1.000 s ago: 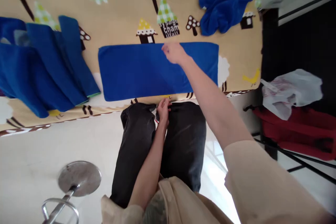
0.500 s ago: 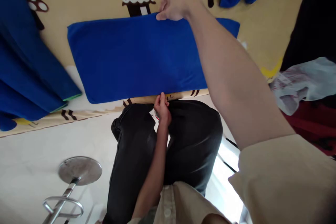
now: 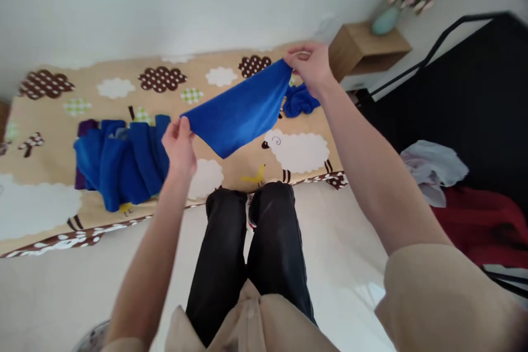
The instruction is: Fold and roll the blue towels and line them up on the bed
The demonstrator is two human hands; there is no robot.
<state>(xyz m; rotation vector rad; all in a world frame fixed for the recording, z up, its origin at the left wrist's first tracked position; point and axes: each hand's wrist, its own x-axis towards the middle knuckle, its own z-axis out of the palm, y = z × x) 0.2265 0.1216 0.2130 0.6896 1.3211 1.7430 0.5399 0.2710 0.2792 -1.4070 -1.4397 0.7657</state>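
Note:
A blue towel [image 3: 241, 113] hangs stretched between my two hands above a patterned bedspread. My left hand [image 3: 180, 143] pinches its left corner, lower down. Farther up and to the right, my right hand [image 3: 310, 65] grips the other top corner between thumb and fingers. The cloth slants up toward the right, its lower edge dangling free. To the left on the bedspread [image 3: 223, 173] lies a row of folded blue towels [image 3: 124, 159], with a bit of purple cloth at its far side. A crumpled blue cloth [image 3: 300, 100] sits behind my right forearm.
A pale wall [image 3: 165, 5] runs behind the bed. At the back right, a wooden box shelf [image 3: 350, 49] carries a blue-green vase [image 3: 385, 21] of pink flowers. On the right are a black-framed panel, a plastic bag [image 3: 433, 168] and red fabric [image 3: 482, 225].
The blue towel lay flat on the bedspread and is now lifted into the air. My left hand has come up from between the knees to its corner. The camera view has tilted up and back.

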